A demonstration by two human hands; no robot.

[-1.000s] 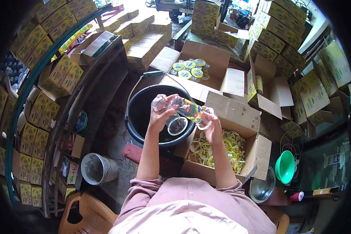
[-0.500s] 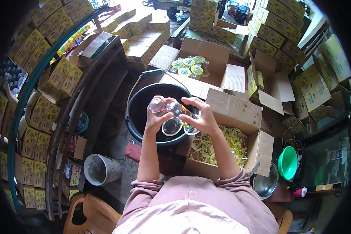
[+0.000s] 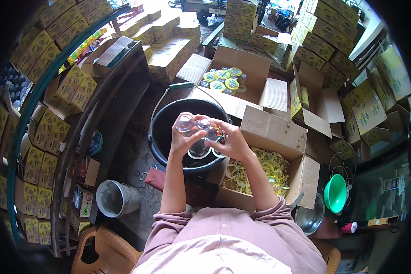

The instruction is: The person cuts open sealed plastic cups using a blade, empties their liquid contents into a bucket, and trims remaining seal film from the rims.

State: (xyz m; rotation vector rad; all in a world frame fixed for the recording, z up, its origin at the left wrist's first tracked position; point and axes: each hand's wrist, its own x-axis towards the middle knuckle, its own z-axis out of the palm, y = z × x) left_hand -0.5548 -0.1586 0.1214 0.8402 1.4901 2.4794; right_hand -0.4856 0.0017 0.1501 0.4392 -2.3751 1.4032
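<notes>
Several clear plastic cups (image 3: 198,149) are bunched between my two hands, above the black bucket (image 3: 159,148). My left hand (image 3: 180,139) is wrapped round the cups on the left side, its thumb across the front. On the other side my right hand (image 3: 232,139) grips the cups there, fingers curled behind and thumb in front. Coloured print shows on the right-hand cup beside those fingers. White-looking rims face down toward me. The bucket's inside is dark, so I cannot make out what lies in it.
An open carton (image 3: 313,176) of yellow strips stands right of the bucket. Behind it, another carton (image 3: 242,59) holds yellow-lidded cups. A grey bucket (image 3: 134,199) is at left, a green bowl (image 3: 335,193) at right. Stacked printed boxes (image 3: 171,68) and a shelf (image 3: 89,109) surround me.
My right hand has closed in on the cups; its raised, spread fingers are now curled round them. The cups have shifted slightly, and the left hand has stayed nearly in place.
</notes>
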